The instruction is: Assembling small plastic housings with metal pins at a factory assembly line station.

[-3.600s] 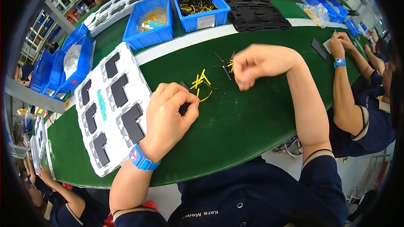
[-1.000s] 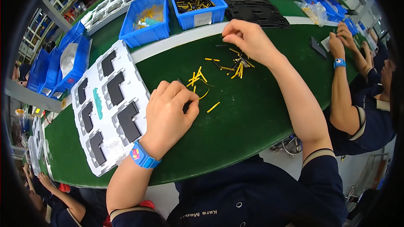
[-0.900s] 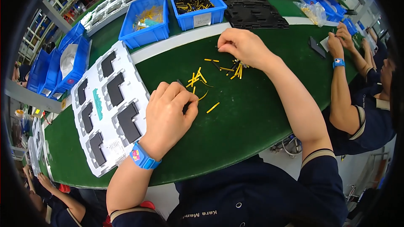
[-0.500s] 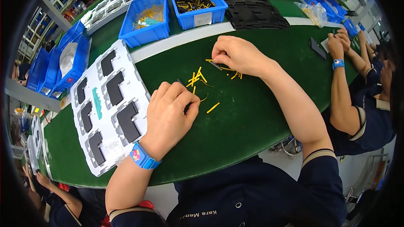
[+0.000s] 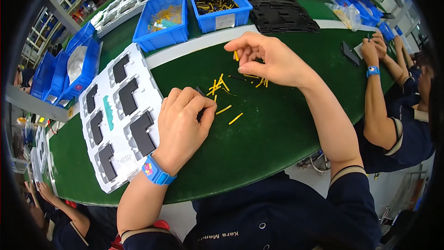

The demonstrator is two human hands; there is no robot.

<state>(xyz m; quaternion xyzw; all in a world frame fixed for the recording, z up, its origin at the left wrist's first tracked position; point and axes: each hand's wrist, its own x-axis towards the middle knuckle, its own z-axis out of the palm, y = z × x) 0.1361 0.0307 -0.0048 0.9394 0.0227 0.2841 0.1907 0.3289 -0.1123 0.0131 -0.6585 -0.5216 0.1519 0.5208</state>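
My left hand (image 5: 184, 118) is closed, thumb against curled fingers, above the green tabletop. A dark piece (image 5: 200, 91) pokes out past its fingers; most of it is hidden. To the right and farther away, my right hand (image 5: 273, 61) is raised with thumb and index finger apart. A short yellow strip (image 5: 236, 56) hangs at its fingertips, seemingly caught between the fingers. Between the hands lies a small heap of yellow strips (image 5: 217, 84). Two loose ones, including a yellow strip (image 5: 236, 118), are nearer to me. A thin black strip (image 5: 237, 78) rests below the right hand.
A white tray (image 5: 104, 159) holding several black L-shaped parts (image 5: 142, 134) lies at left. Beyond stand a blue bin (image 5: 162, 40) of yellow strips, a blue bin (image 5: 226, 21) of black and yellow strips, and black trays (image 5: 277, 9). A co-worker's hands (image 5: 373, 48) work at far right.
My right hand's fingers have spread and lifted, and the dark strip at its fingertips is no longer there. A yellow strip beside my left hand now lies flat. The left hand has barely moved.
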